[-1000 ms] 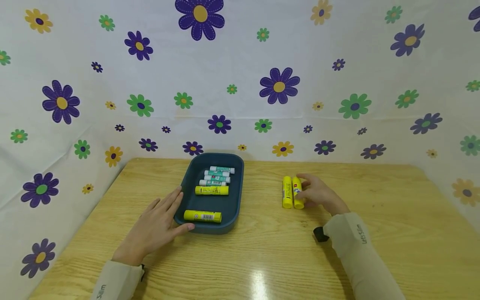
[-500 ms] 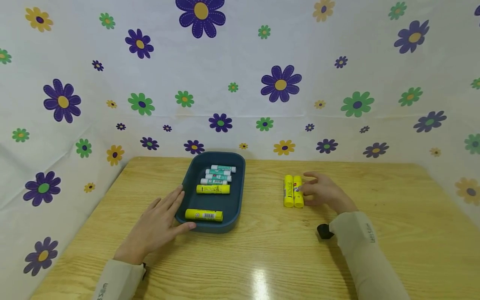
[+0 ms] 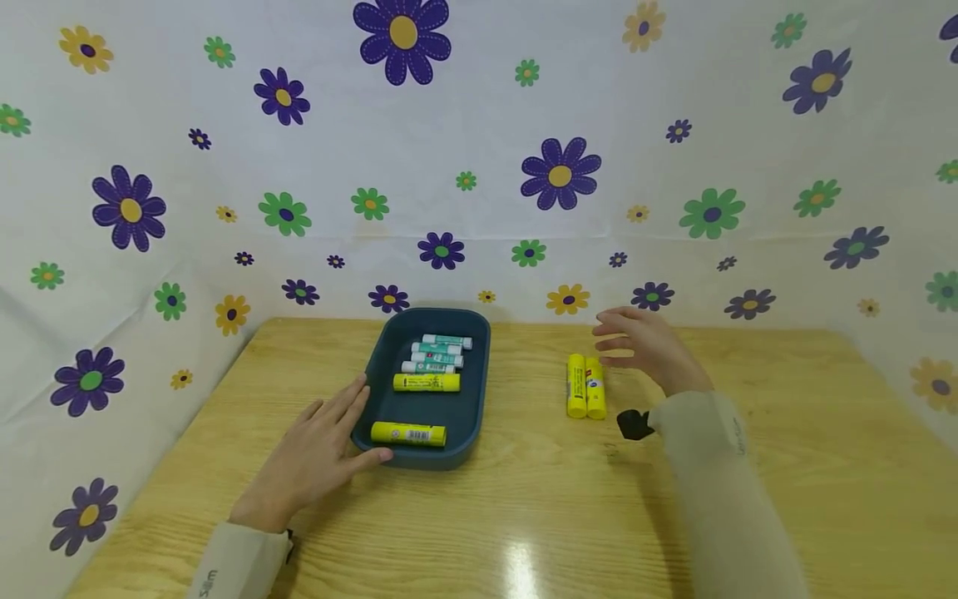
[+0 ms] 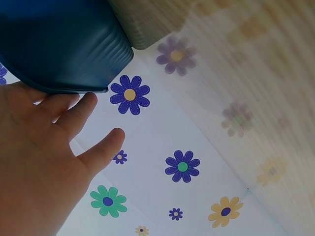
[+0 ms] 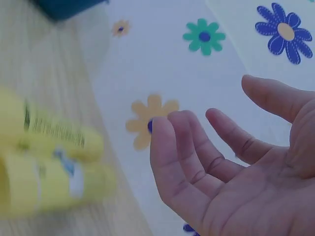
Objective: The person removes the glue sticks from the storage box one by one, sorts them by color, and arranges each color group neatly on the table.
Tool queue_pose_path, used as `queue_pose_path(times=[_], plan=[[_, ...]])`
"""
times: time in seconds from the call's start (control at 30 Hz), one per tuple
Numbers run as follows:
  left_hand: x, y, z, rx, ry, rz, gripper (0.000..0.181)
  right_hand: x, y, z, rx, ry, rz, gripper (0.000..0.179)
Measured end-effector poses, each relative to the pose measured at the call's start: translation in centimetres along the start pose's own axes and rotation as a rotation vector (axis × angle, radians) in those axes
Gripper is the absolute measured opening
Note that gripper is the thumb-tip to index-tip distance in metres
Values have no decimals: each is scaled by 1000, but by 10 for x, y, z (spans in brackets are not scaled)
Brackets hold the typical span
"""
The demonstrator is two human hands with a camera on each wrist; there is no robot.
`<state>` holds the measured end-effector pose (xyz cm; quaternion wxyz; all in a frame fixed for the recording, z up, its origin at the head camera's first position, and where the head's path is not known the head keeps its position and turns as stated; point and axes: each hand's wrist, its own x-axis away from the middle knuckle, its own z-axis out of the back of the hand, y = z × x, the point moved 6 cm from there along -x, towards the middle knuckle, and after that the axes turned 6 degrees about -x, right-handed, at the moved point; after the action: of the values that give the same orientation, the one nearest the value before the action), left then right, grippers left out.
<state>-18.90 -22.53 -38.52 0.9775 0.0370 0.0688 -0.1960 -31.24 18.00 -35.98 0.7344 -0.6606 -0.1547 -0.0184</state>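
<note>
1. Grip at right [image 3: 649, 345] is loosely spread, holding nothing.
2. Two yellow tubes [image 3: 595, 393] lie below-left of it, right of frame centre; pinching one mid-barrel should limit rolling.
3. Grip at left [image 3: 303, 462], fingers straight, touches the blue tray [image 3: 427, 408], left of centre; light pressure should suffice.

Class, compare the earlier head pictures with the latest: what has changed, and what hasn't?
The right hand has let go of the right-hand yellow glue stick on the table and moved away toward the flowered cloth. The left hand stays against the tray, whose six glue sticks lie as they did.
</note>
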Motion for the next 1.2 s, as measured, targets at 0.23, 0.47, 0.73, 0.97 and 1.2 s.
queue_pose_path(times=[0.23,0.47,0.73,0.97,1.2], plan=[[1,-1,-3,2,1,7,96,-10,-28,-35,-118,-69,81,46],[1,1,-3,-1,12,-1,95,-22,-47,-78,-196,-116,113,33],[0,0,-3,14,-2,13,96,-34,-53,-125,-283,-138,104,34],[-1,0,-1,49,-10,13,95,-42,-44,-154,-297,-163,80,26],[-1,1,0,82,-6,17,93,-44,-43,-168,-330,-185,114,26]])
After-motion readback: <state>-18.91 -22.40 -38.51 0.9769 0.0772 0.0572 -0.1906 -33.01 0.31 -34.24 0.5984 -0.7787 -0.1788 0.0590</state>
